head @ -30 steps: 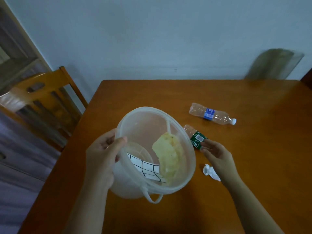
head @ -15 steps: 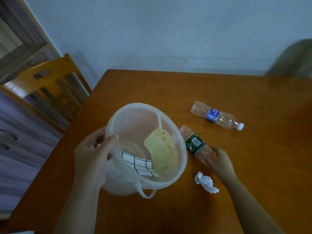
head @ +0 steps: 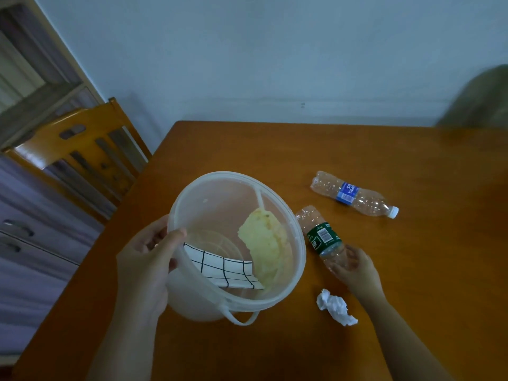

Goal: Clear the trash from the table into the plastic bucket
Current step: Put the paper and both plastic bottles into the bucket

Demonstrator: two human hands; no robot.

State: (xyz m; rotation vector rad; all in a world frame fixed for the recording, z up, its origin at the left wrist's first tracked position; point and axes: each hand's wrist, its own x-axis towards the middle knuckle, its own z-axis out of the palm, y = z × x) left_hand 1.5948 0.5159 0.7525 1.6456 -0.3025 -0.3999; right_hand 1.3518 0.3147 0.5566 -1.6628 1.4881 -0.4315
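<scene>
A translucent white plastic bucket point(head: 217, 185) stands tilted on the wooden table, with my left hand point(head: 148, 259) gripping its left rim, thumb inside. In the bucket lie a pale yellow crumpled wrapper point(head: 264, 243) and a white card with a black grid point(head: 222, 268). Just right of the bucket a clear bottle with a green label point(head: 320, 235) lies on the table; my right hand point(head: 354, 266) is wrapped around its cap end. A second clear bottle with a blue label point(head: 354, 197) lies farther back. A crumpled white tissue point(head: 335, 306) sits near my right wrist.
The orange-brown table point(head: 412, 270) reaches to the grey wall at the back. A wooden chair point(head: 79, 149) stands off the table's left corner, with grey drawers point(head: 24, 243) beside it. A blurred chair back point(head: 481, 100) shows at the far right.
My right hand has slid along the green-label bottle toward its cap end and closed around it. The left hand keeps its hold on the bucket rim. The camera has shifted.
</scene>
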